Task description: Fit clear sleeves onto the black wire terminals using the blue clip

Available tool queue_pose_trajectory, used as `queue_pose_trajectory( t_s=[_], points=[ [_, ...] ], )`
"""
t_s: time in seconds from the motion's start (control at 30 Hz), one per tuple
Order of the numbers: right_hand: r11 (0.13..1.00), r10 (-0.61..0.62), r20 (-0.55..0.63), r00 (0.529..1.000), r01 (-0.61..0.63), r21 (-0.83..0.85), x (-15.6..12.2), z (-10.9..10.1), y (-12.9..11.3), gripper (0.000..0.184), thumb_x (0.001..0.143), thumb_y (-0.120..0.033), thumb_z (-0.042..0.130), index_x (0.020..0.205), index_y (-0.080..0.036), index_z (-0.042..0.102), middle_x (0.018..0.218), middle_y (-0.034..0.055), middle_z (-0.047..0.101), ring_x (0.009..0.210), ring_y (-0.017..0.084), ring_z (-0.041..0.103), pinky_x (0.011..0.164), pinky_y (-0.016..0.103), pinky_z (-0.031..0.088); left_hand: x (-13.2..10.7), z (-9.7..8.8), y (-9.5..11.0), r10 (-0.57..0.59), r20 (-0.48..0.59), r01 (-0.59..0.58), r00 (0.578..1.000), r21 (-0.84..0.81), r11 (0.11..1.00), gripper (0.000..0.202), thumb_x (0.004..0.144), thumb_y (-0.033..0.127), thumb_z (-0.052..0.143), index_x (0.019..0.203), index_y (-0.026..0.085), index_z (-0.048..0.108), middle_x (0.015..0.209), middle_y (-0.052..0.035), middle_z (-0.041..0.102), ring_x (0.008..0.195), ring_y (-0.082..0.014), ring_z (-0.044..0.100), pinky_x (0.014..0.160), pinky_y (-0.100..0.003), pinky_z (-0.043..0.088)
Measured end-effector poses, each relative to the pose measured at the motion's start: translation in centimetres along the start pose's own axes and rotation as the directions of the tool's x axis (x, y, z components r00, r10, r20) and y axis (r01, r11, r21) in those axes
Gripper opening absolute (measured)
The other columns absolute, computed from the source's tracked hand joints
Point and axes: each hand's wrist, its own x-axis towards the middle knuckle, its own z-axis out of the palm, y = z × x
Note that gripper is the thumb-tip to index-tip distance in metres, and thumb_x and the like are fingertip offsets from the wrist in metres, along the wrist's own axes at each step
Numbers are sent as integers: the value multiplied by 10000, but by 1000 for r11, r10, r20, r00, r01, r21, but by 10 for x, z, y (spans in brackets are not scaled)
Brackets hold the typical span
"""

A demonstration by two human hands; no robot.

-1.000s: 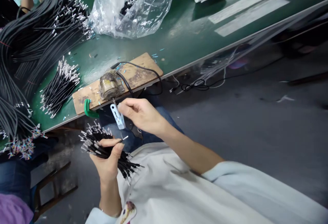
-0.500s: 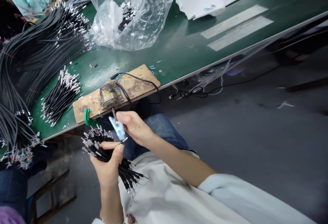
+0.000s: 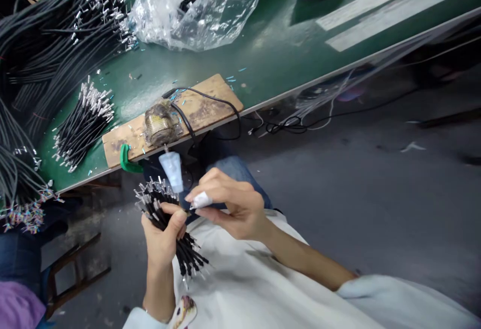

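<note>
My left hand [image 3: 163, 241] is closed around a bundle of short black cables [image 3: 188, 254] with bare silvery ends. Its thumb and forefinger pinch at the right side of the bundle. My right hand [image 3: 235, 206] is just beside that thumb, fingertips drawn together on something small and dark that I cannot make out. A white wrap or piece [image 3: 202, 200] shows at its fingers. Above both hands, a blurred light-blue clip-like piece [image 3: 172, 171] hangs at the shaft of a small tape-wrapped motor [image 3: 161, 123], touched by neither hand.
The motor sits on a wooden board [image 3: 210, 101], with a green clamp [image 3: 130, 159] at the table edge. A pile of short cables [image 3: 82, 123] and long black cables [image 3: 48, 43] lie left on the green table [image 3: 278, 58]. A clear plastic bag [image 3: 203, 23] is behind.
My right hand has moved from the blue piece down and right to my left thumb. The blue piece now looks blurred. My left hand keeps the bundle, and the view has shifted slightly.
</note>
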Motion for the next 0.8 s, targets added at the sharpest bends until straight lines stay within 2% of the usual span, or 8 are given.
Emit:
queue_pose_trajectory(
  t_s=[0.03,0.1,0.17,0.27,0.4,0.57,0.67,0.8],
  points=[
    [1000,3,0,1000,-3,3,-1,1,0,70,803,-144,608,825,-201,643,725,57,693,651,166,607,601,321,478,1,1,-2,-47,133,46,990,6,999,436,520,573,728,452,159,613,339,10,469,289,-88,419,315,-223,352],
    [995,94,-51,994,-92,39,-3,6,1,41,807,-181,626,784,-195,657,652,42,670,597,154,586,544,293,477,1,4,-6,-109,220,122,969,-49,991,479,502,625,711,452,165,591,386,-12,520,268,-76,391,283,-222,332],
    [970,236,-127,963,-227,85,-6,12,3,43,771,-208,671,736,-185,664,606,27,639,558,145,578,499,268,469,-4,11,-9,-124,99,142,987,-201,969,460,566,608,687,483,185,527,430,2,502,271,-53,328,271,-216,304],
    [927,374,-226,900,-358,108,-11,22,4,36,734,-177,698,717,-177,666,608,13,627,542,141,603,490,250,472,-14,21,-13,-142,69,157,987,-322,934,395,616,514,703,531,203,474,507,6,501,296,-40,294,279,-213,272],
    [968,198,-330,923,-238,-83,-13,28,2,90,746,-101,664,724,-188,651,601,7,606,539,127,540,493,251,443,-18,27,-13,-178,88,199,980,-440,876,359,626,461,723,549,203,486,526,25,465,320,-42,315,313,-218,276],
    [976,-61,-220,974,11,-219,-14,26,0,200,755,-16,602,840,-196,616,625,18,597,593,140,514,533,271,453,-18,26,-7,-154,35,153,987,-451,880,388,647,488,706,531,181,499,475,47,428,324,-32,324,325,-200,294],
    [980,-13,-214,977,-30,-199,-16,22,0,220,746,-3,605,854,-194,606,648,17,587,604,133,513,541,264,447,-18,26,-4,-147,28,144,989,-441,886,395,642,473,716,519,168,496,459,52,424,315,-23,312,308,-183,284],
    [972,202,-208,957,-222,-76,-15,18,3,119,767,-81,609,835,-177,626,678,28,599,619,132,519,544,261,441,-16,25,-2,-162,42,162,986,-486,859,403,619,465,734,522,158,492,474,52,448,309,-14,303,297,-169,277]
  ],
)
